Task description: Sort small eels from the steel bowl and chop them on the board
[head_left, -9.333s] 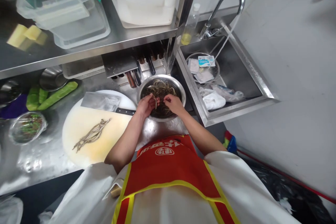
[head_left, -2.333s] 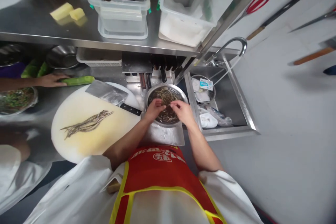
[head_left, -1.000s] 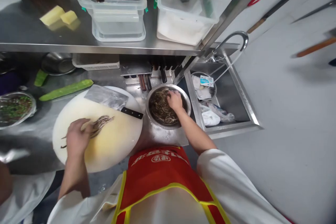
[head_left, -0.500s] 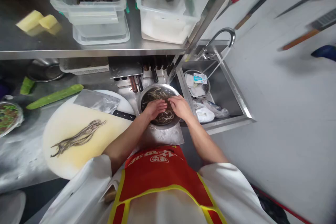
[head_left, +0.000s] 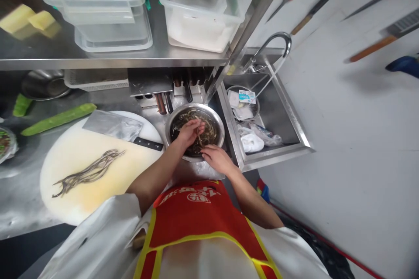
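Observed: left hand point(head_left: 193, 131) pinching a thin, limp brown strand point(head_left: 199, 136) over the round silver metal bowl point(head_left: 221, 131), right hand point(head_left: 216, 158)'s grip unclear; wetness might make it slip.

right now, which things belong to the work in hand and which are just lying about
Likely in the job: metal bowl, thin strands inside, white board, similar strands on it.

Likely lying about: long green vegetable, yellow blocks, blue-white packet, perhaps the cleaver.

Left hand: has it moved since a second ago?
Yes, rightward: the left hand was over the strands on the cutting board; now it is at the metal bowl.
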The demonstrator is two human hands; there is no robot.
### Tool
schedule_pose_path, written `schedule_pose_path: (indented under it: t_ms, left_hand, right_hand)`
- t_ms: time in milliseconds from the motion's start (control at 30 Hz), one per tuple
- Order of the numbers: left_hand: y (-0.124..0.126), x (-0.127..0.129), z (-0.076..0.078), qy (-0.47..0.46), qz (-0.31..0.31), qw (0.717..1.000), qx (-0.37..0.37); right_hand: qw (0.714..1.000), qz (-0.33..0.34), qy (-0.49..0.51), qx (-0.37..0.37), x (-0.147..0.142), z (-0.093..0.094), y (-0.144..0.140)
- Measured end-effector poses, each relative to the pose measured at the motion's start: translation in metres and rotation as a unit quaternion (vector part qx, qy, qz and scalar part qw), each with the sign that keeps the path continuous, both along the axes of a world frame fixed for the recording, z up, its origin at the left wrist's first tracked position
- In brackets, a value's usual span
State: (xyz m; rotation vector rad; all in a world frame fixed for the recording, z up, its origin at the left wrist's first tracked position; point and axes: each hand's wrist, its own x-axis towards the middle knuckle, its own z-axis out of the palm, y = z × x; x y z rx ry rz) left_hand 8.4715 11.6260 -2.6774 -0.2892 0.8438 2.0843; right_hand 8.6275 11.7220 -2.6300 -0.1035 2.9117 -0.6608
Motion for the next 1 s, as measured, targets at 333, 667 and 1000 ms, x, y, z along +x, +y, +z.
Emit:
schedule_pose_path:
  t_ms: [333,667,1000]
  left_hand:
    - [-0.017,0.018,-0.007,0.158,0.008,0.987,-0.016]
    - [-0.029,0.034,-0.008,0.260,-0.028,0.959,-0.110]
    - [-0.030,0.035,0.010,0.169,-0.052,0.979,-0.102]
  right_hand:
    - [0.945,-0.194,0.126,-0.230,-0.051,-0.008,0.013]
    - [0.919,-0.212,0.088,-0.321,-0.079,-0.019,0.020]
    - [0.776,-0.239,-0.010,-0.584,-0.080,-0.033,0.019]
